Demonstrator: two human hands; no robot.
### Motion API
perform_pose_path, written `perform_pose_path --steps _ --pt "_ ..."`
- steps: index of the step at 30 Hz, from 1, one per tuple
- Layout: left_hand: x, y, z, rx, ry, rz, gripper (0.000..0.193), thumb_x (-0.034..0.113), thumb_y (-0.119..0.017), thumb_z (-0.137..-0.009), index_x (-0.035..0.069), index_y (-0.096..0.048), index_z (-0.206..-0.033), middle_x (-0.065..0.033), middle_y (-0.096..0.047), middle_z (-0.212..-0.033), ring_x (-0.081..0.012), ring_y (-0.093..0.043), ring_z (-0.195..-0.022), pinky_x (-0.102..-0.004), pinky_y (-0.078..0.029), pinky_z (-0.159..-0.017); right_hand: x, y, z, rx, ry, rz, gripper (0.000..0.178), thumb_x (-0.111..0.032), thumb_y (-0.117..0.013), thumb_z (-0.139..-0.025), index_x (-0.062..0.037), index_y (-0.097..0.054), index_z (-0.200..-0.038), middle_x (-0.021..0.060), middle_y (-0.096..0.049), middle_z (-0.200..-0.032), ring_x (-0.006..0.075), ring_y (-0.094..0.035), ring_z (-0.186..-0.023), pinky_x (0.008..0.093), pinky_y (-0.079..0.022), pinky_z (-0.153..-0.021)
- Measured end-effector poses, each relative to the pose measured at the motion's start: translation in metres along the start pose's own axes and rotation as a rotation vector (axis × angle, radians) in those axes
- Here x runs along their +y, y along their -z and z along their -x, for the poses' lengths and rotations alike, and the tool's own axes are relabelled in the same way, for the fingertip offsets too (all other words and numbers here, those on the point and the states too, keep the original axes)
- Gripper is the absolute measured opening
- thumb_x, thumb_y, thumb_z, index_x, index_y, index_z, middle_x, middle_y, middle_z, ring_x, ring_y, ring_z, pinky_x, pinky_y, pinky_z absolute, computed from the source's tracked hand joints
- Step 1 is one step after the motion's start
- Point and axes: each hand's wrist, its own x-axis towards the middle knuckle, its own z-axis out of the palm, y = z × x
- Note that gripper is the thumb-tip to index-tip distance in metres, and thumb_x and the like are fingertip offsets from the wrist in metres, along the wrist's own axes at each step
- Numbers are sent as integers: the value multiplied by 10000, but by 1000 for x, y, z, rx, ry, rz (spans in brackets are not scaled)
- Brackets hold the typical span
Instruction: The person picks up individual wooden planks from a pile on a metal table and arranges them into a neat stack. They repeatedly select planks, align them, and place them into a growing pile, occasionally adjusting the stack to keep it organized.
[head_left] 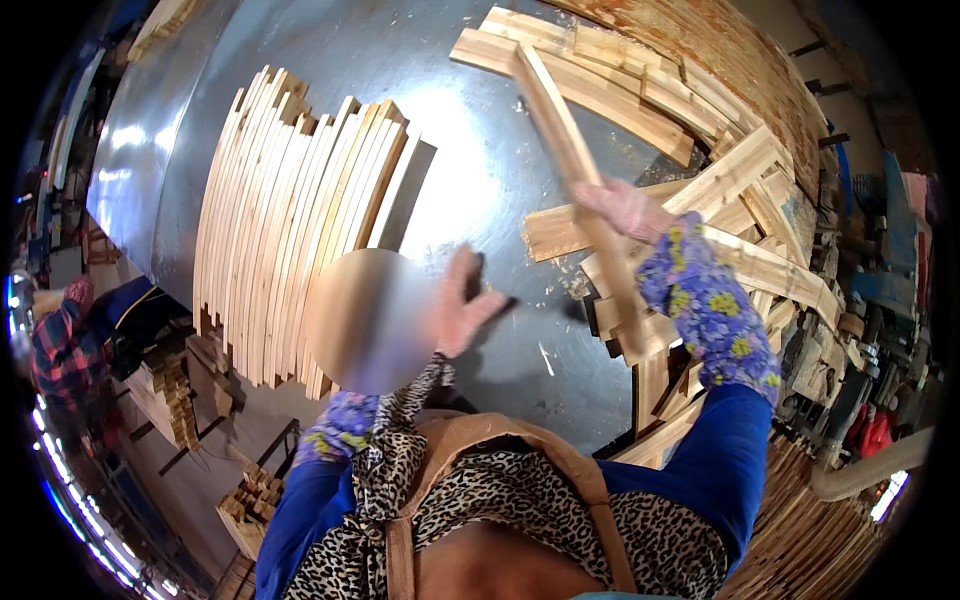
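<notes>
My right hand (625, 210), in a pale pink glove, is closed around a long wooden board (553, 118). That board is tilted over the metal table, its lower end blurred near the loose boards. My left hand (465, 305), gloved alike, hovers over the bare metal with fingers and thumb apart and nothing in it. To its left stands a row of wooden strips (290, 200), set on edge side by side with uneven ends. A round blurred patch covers part of the row and my left forearm. Under and beside my right hand lie loose boards (560, 232), crossing one another.
More boards (590, 75) are piled at the table's far right. The metal table (330, 50) has sawdust and wood chips on it. A co-worker (70, 345) in a checked shirt is at the far left, near stacked wood blocks (165, 400). A grey hose (870, 468) runs at the right.
</notes>
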Motion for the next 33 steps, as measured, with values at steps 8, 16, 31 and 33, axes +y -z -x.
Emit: perform_pose_path --steps 8,16,31,33 --pt "-64 15 -16 61 395 496 334 177 -759 -1004 -46 -720 -1249 -46 -722 -998 -134 -672 -887 -289 -556 -786 53 7 -5 955 -32 996 996 -707 -717 -885 -127 -450 -1649 289 -564 -1588 438 -499 -1523 564 -330 -1275" --pt "-54 86 36 -256 -390 -1026 406 333 -676 -1028 95 -645 -1355 -165 -681 -1312 -374 -650 -1248 -517 -454 -1154 142 -36 58 1149 -362 356 1120 -395 -842 -852 -73 -241 -1740 286 -380 -1701 480 -331 -1596 506 -336 -1324" --pt "-111 234 26 -319 -730 -1259 356 365 -675 -936 149 -658 -1219 -75 -622 -1210 -302 -543 -1233 -565 -360 -1174 89 -174 84 869 -286 157 1129 -635 -820 -846 -40 -358 -1687 290 -336 -1736 449 -364 -1583 524 -326 -1297" --pt "-87 230 48 -269 -843 -1315 332 356 -719 -851 118 -732 -1081 -114 -649 -1373 -355 -504 -1437 -618 -276 -1301 63 -198 74 798 -158 193 1082 -589 -825 -866 -68 -361 -1692 288 -325 -1744 459 -365 -1586 523 -329 -1303"
